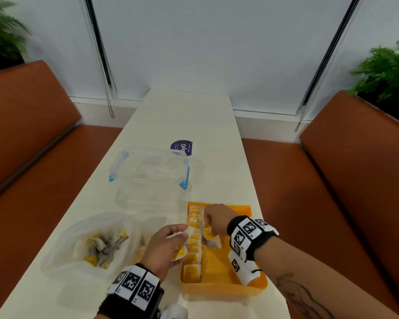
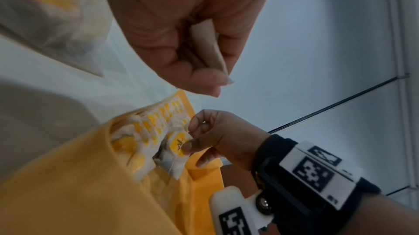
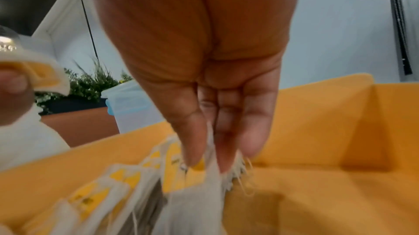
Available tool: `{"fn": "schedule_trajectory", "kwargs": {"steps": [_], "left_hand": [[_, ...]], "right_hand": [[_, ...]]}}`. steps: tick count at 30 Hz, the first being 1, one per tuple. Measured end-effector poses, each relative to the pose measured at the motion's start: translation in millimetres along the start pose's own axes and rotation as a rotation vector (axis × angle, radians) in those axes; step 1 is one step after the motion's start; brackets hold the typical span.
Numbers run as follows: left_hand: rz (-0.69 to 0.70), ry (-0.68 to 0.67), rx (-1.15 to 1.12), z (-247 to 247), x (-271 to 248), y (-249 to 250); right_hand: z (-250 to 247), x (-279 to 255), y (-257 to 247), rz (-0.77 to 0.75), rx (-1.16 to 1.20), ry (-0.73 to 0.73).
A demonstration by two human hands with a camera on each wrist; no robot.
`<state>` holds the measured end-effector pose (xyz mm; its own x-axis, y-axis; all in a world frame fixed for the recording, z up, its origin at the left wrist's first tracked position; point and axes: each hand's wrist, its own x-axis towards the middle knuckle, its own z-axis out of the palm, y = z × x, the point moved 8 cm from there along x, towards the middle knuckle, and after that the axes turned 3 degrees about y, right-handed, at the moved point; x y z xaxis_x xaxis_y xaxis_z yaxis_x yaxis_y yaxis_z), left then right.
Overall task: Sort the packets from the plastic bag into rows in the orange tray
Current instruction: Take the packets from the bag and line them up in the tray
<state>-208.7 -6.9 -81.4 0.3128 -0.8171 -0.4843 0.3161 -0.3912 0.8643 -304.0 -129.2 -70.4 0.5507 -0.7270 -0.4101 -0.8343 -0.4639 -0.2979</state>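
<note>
Left hand (image 1: 165, 246) gripping spare packets (image 1: 179, 251); right hand (image 1: 217, 218) pinching one upright packet (image 1: 211, 238) beside orange tray's (image 1: 226, 287) lengthwise row (image 1: 194, 242).

- Tray (image 1: 226, 265): orange, plain.
- Packets (image 1: 194, 238) in tray: white with yellow panels, dark print.
- Plastic bag (image 1: 62, 254): clear, yellow-and-white packets inside.
- Box (image 1: 148, 171): clear, blue clips.
- Table (image 1: 189, 116): white.
- Benches (image 1: 32, 125): rust-brown.
- Wristbands (image 1: 249, 236): black, white tags with black square patterns.
- Sticker (image 1: 182, 147): purple.
</note>
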Motion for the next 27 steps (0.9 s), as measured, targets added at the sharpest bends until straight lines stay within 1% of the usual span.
{"fn": "schedule_trajectory", "kwargs": {"steps": [2, 4, 6, 10, 12, 15, 17, 24, 27], "left_hand": [[-0.004, 0.0, 0.001, -1.7, -0.3, -0.4], [-0.01, 0.003, -0.008, -3.7, 0.2, -1.4], [-0.014, 0.01, -0.021, -6.2, 1.4, -2.0], [-0.015, 0.02, -0.035, -7.0, 3.3, -2.7], [-0.016, 0.019, -0.034, -5.0, 3.2, -2.7], [-0.02, 0.015, -0.026, -1.9, 3.0, -3.2], [-0.02, 0.012, -0.024, -0.7, 3.2, -2.8], [-0.004, 0.006, -0.018, -0.5, 0.3, -1.9], [-0.002, 0.016, -0.016, -2.6, 0.8, -3.0]], "right_hand": [[-3.0, 1.2, -1.8, 0.004, -0.066, 0.039], [-5.8, 2.0, -1.6, 0.006, -0.074, 0.062], [-4.2, 5.5, 1.0, 0.005, -0.047, 0.032], [5.5, 7.2, 1.9, -0.007, -0.018, -0.088], [8.6, 8.2, 3.0, -0.004, -0.025, -0.086], [12.0, 11.4, 8.9, 0.031, -0.021, -0.032], [12.0, 11.8, 10.6, 0.05, -0.019, -0.021], [8.9, 5.8, 5.4, 0.05, -0.156, -0.1], [2.2, 2.0, 5.4, 0.061, -0.191, -0.101]]}}
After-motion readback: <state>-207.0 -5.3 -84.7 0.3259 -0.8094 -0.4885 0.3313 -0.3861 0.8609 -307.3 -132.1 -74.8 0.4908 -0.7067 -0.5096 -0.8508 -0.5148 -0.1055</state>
